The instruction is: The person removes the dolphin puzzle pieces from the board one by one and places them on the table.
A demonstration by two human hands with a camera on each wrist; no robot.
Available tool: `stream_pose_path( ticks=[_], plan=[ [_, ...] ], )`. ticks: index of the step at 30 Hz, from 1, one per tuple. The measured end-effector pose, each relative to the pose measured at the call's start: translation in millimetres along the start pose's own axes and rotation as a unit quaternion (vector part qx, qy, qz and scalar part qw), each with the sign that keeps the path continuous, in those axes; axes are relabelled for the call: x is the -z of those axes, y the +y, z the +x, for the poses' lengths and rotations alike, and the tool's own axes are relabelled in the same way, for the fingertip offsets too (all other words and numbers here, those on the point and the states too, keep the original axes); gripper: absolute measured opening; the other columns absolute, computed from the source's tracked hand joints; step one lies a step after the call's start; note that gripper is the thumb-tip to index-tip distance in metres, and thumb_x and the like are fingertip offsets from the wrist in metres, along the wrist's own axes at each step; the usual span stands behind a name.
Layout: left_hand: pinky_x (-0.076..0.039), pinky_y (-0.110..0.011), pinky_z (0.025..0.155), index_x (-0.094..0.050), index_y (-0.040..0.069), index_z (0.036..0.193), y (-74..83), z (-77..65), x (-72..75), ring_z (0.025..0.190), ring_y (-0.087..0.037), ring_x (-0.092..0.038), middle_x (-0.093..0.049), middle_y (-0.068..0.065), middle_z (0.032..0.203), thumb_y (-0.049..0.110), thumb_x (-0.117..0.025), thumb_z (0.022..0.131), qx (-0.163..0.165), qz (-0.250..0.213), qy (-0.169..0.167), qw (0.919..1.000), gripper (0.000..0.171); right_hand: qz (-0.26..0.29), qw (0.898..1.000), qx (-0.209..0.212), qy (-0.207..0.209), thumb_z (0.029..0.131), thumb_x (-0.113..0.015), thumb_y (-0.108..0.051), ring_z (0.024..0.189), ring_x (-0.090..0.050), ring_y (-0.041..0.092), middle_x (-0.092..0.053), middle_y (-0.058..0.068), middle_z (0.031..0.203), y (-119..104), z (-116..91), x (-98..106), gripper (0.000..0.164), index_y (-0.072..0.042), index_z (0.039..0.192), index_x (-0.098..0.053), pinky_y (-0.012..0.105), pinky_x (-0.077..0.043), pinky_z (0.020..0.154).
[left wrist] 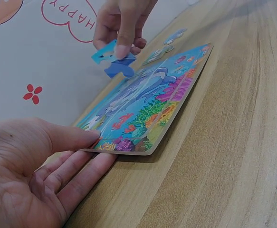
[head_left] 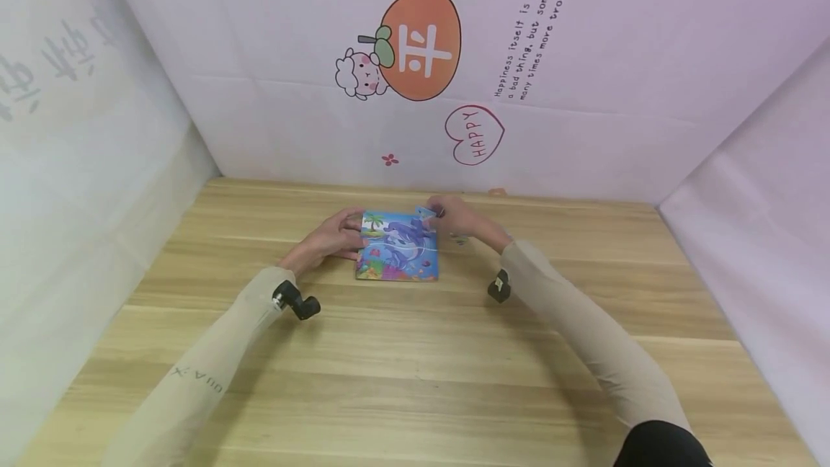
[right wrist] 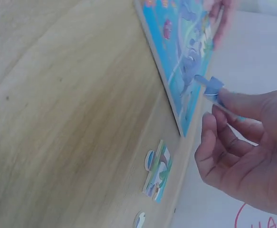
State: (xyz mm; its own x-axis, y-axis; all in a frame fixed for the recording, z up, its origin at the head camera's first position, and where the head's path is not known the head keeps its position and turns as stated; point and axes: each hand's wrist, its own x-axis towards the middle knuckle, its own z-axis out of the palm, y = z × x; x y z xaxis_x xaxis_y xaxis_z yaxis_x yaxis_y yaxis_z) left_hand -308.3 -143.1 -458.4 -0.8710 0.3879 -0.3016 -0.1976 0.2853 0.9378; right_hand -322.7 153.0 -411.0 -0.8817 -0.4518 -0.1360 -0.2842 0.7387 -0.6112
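Observation:
A square jigsaw puzzle board [head_left: 397,254] with a dolphin, palm tree and coral picture lies near the back of the table. My left hand [head_left: 335,234] grips its left edge; in the left wrist view the thumb [left wrist: 76,138] is on top and fingers reach under the rim. Over the board's far right corner, my right hand [head_left: 454,213] pinches a blue puzzle piece [left wrist: 114,61] between thumb and fingers. That piece is held tilted above the board, apart from it in the left wrist view. Part of it is hidden by the right thumb [right wrist: 245,104].
Right of the board, loose puzzle pieces lie on the wooden table [head_left: 415,366], among them a green and white one [right wrist: 159,172] and a blue one [left wrist: 175,35]. A white printed cloth wall [head_left: 292,128] rises behind the table, with more cloth on both sides.

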Motion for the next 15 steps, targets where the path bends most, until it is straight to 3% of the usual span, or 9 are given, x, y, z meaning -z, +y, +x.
stream_pose_path(
  ticks=[6,10,15],
  plan=[
    [-0.067,-0.024,0.076,-0.022,0.012,0.167,-0.4,-0.2,0.9,0.098,-0.021,-0.067,-0.036,-0.027,0.155,-0.001,-0.064,0.099,-0.008,0.002,-0.006,0.9999,0.081,0.097,0.995,0.013,0.031,0.1,-0.068,-0.01,0.102,-0.068,0.037,-0.07,0.019,0.108,6,-3,7,0.017,0.002,0.111,-0.069,0.05,-0.063,0.092],
    [-0.067,-0.023,0.075,-0.021,0.012,0.167,-0.3,-0.8,1.5,0.097,-0.02,-0.067,-0.037,-0.027,0.154,-0.001,-0.064,0.099,-0.01,0.001,-0.006,0.9999,0.081,0.166,0.986,0.002,0.024,0.103,-0.065,-0.011,0.103,-0.07,0.042,-0.068,0.022,0.111,12,-8,11,0.018,0.002,0.115,-0.067,0.053,-0.064,0.093],
    [-0.067,-0.025,0.075,-0.023,0.013,0.166,-0.6,-1.1,1.7,0.099,-0.022,-0.066,-0.038,-0.025,0.153,-0.001,-0.065,0.098,-0.007,0.003,-0.001,1.0,0.081,0.201,0.979,-0.011,0.013,0.105,-0.062,-0.014,0.105,-0.071,0.046,-0.068,0.023,0.113,22,-13,18,0.028,0.002,0.129,-0.064,0.056,-0.062,0.098]
  ],
)
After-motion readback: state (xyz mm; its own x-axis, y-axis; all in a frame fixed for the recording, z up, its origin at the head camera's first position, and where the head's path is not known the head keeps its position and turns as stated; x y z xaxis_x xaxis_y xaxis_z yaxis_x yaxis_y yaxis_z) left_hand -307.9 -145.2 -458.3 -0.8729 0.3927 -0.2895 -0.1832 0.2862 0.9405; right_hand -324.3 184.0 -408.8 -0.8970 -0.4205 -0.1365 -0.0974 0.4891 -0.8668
